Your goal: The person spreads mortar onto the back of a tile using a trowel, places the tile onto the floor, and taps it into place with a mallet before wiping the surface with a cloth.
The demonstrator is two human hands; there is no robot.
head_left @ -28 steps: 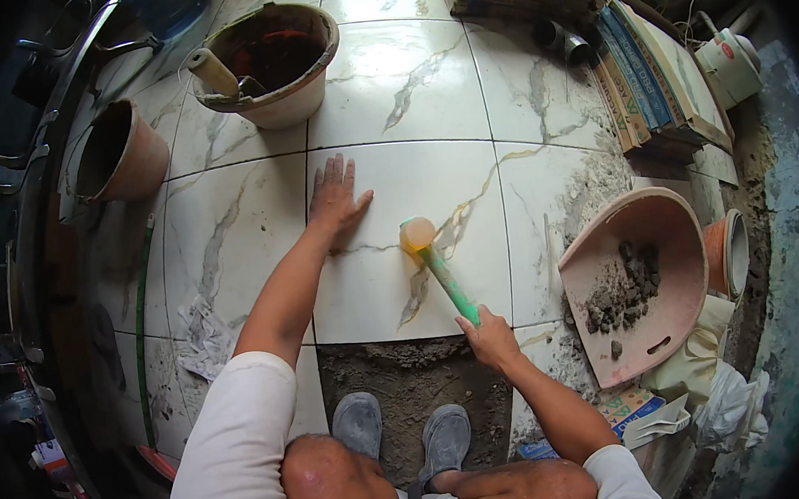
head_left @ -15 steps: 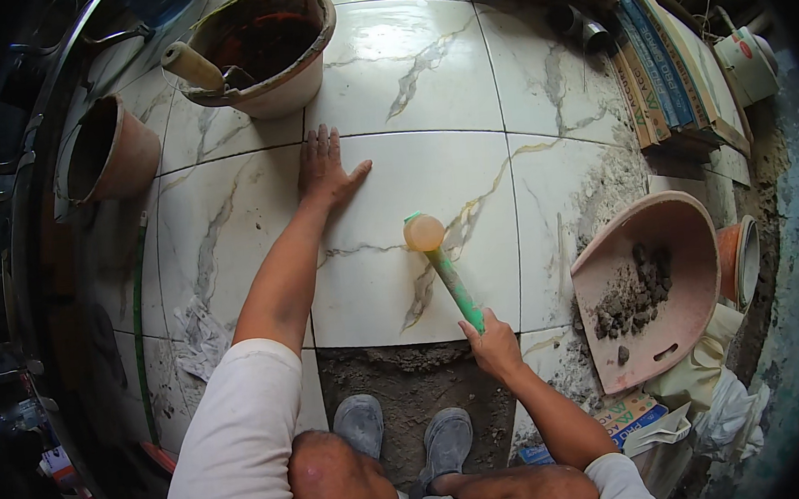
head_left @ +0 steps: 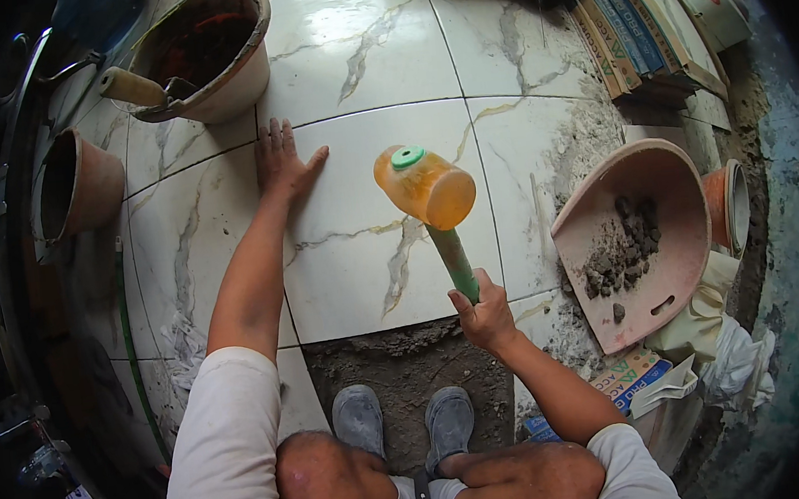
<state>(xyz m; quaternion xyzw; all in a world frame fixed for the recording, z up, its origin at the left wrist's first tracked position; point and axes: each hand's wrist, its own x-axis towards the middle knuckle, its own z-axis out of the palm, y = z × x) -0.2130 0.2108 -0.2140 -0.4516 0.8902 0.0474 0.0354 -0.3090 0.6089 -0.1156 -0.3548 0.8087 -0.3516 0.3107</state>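
Note:
My right hand (head_left: 487, 318) grips the green handle of a rubber mallet (head_left: 427, 187). The amber, see-through mallet head is raised above a white marble-patterned floor tile (head_left: 346, 286). Flat on the far left corner of that tile lies my left hand (head_left: 285, 163), fingers spread, with nothing in it. Below the tile's near edge a strip of dark, rough mortar bed (head_left: 385, 363) shows, and my shoes rest on it.
A mortar bucket (head_left: 226, 75) with a wooden-handled trowel (head_left: 138, 87) stands far left, beside a smaller bucket (head_left: 94, 184). On the right lie a pink scoop-shaped pan (head_left: 595, 225) holding grey crumbs, an orange bucket (head_left: 717, 210) and tile boxes (head_left: 622, 35).
The mallet has risen off the tile toward me, its head tilting so the green-capped side shows. My left hand stays on the same tile corner. The whole view has shifted slightly.

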